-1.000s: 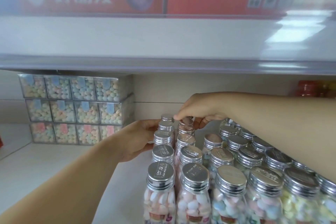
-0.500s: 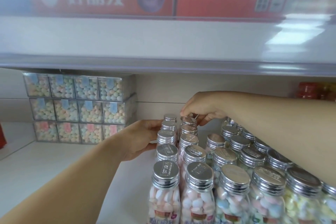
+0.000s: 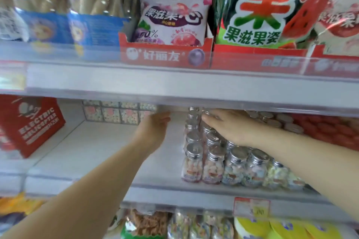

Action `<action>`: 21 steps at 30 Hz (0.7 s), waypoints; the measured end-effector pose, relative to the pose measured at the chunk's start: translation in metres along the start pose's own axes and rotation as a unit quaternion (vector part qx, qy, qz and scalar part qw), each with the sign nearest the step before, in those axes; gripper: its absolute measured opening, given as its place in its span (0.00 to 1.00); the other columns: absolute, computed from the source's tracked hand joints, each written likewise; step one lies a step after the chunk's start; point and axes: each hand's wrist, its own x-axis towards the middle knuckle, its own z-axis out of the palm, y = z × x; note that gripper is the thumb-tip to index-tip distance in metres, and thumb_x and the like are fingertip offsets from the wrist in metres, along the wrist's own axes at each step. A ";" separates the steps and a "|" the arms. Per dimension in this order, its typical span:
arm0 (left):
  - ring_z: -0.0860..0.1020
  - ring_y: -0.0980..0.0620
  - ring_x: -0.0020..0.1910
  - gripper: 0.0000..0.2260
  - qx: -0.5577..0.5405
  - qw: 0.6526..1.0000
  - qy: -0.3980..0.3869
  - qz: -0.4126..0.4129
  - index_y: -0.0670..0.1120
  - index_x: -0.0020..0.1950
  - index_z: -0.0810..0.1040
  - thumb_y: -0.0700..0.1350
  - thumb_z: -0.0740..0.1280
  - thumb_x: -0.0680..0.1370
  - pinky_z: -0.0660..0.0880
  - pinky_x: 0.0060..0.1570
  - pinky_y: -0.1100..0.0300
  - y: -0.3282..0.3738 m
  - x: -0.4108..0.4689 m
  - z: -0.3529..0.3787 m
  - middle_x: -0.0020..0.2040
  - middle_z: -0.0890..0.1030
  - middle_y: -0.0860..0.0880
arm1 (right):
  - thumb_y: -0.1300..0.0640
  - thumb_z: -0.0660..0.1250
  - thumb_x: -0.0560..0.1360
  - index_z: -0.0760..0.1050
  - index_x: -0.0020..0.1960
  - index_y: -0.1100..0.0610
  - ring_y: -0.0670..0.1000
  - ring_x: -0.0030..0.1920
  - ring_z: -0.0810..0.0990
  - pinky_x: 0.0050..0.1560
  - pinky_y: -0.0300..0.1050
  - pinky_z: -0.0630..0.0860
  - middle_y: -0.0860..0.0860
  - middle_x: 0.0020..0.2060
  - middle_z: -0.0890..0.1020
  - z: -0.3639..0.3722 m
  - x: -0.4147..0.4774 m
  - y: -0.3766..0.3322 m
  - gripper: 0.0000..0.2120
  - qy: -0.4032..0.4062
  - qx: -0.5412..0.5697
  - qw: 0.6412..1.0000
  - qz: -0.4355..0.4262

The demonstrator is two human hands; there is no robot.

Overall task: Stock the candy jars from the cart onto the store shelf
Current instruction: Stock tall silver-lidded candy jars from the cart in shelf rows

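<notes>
Candy jars (image 3: 211, 163) fill several rows on the shelf (image 3: 97, 153), so much seems done; free room remains at left. Left hand (image 3: 155, 128) is open and empty; right hand (image 3: 223, 125) rests flat on the back lids (image 3: 192, 111).

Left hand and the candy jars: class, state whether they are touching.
Apart. The head view shows bare shelf between the left hand and the nearest candy jars.

The jars (image 3: 213, 167) had silver lids (image 3: 194, 149) and pastel candies (image 3: 191, 169). At nine o'clock stood a red box (image 3: 29, 124) with white lettering; at twelve, a green-and-red bag (image 3: 258, 6); the shelf (image 3: 97, 151) was white.
</notes>
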 end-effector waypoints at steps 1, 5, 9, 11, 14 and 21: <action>0.79 0.49 0.60 0.17 0.007 1.000 0.012 0.006 0.53 0.62 0.78 0.36 0.58 0.82 0.75 0.61 0.55 0.002 -0.019 -0.004 0.63 0.80 0.51 | 0.34 0.44 0.80 0.62 0.77 0.47 0.52 0.75 0.63 0.75 0.52 0.59 0.47 0.76 0.64 -0.002 -0.018 -0.007 0.31 -0.008 -0.037 0.999 0.003; 0.80 0.59 0.50 0.16 0.044 0.998 0.012 0.052 0.57 0.61 0.77 0.38 0.59 0.81 0.74 0.46 0.71 0.016 -0.116 -0.025 0.54 0.81 0.61 | 0.25 0.37 0.73 0.63 0.77 0.47 0.48 0.78 0.55 0.78 0.54 0.49 0.44 0.77 0.62 -0.005 -0.093 -0.038 0.42 0.025 -0.061 0.995 -0.078; 0.80 0.61 0.46 0.13 0.070 0.996 -0.014 0.051 0.58 0.59 0.78 0.41 0.63 0.81 0.75 0.47 0.68 -0.002 -0.198 -0.044 0.51 0.82 0.62 | 0.33 0.48 0.77 0.77 0.66 0.49 0.45 0.67 0.70 0.70 0.40 0.60 0.40 0.61 0.77 0.023 -0.160 -0.062 0.31 0.031 0.072 0.977 -0.199; 0.80 0.61 0.49 0.12 0.098 0.995 -0.018 0.028 0.57 0.60 0.79 0.43 0.64 0.81 0.75 0.50 0.65 -0.028 -0.230 -0.047 0.53 0.83 0.60 | 0.36 0.53 0.76 0.79 0.61 0.47 0.41 0.58 0.74 0.60 0.35 0.66 0.37 0.52 0.78 0.055 -0.187 -0.070 0.24 -0.007 0.124 0.969 -0.214; 0.80 0.63 0.50 0.12 0.102 0.993 -0.030 -0.047 0.56 0.60 0.79 0.41 0.65 0.81 0.76 0.55 0.63 -0.080 -0.271 -0.043 0.53 0.83 0.60 | 0.36 0.57 0.74 0.80 0.55 0.45 0.41 0.52 0.79 0.54 0.45 0.75 0.36 0.48 0.81 0.118 -0.215 -0.080 0.20 -0.082 0.176 0.961 -0.197; 0.82 0.55 0.48 0.10 0.080 0.970 -0.049 -0.224 0.54 0.58 0.80 0.41 0.66 0.80 0.78 0.46 0.66 -0.197 -0.329 -0.007 0.52 0.83 0.55 | 0.37 0.60 0.73 0.78 0.54 0.41 0.41 0.45 0.79 0.49 0.49 0.77 0.36 0.44 0.80 0.262 -0.223 -0.058 0.15 -0.252 0.149 0.947 -0.135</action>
